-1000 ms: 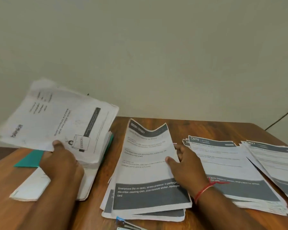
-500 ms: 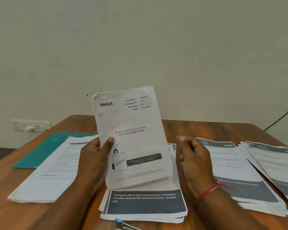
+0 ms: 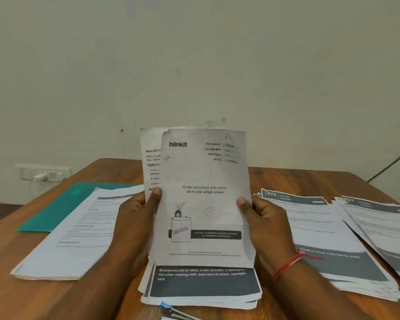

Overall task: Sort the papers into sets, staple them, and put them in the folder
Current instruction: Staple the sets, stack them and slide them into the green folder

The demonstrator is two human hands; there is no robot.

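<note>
sheaf (image 3: 203, 199): papers held upright above the middle stack, front sheet printed "blinkit"; a second sheet of text jutted out behind it at the left.
left hand (image 3: 136, 218): gripped the sheaf's left edge, thumb on the front, fingers behind.
right hand (image 3: 263, 220): gripped the sheaf's right edge, thumb on the front, fingers behind; a red thread (image 3: 289, 264) circled the wrist.
middle stack (image 3: 203, 285): lay flat on the table (image 3: 298, 181), nearest the person, under the sheaf; its top sheet showed a dark band with white print.
left stack (image 3: 79, 239): lay flat just left of the left hand, its far end overlapping the green folder.
green folder (image 3: 62, 206): lay flat at the far left of the table, partly under the left stack.
right stack (image 3: 333, 239): lay beside the right hand, dark bands on its top sheet.
far-right stack (image 3: 383, 222): overlapped the right stack's edge, cut off by the frame.
blue-tipped thing (image 3: 171, 311): just in front of the middle stack, cut off at the bottom; could not tell what it was.
wall: a socket (image 3: 42, 173) with a plug at the left, a dark cable (image 3: 390, 165) at the right.
</note>
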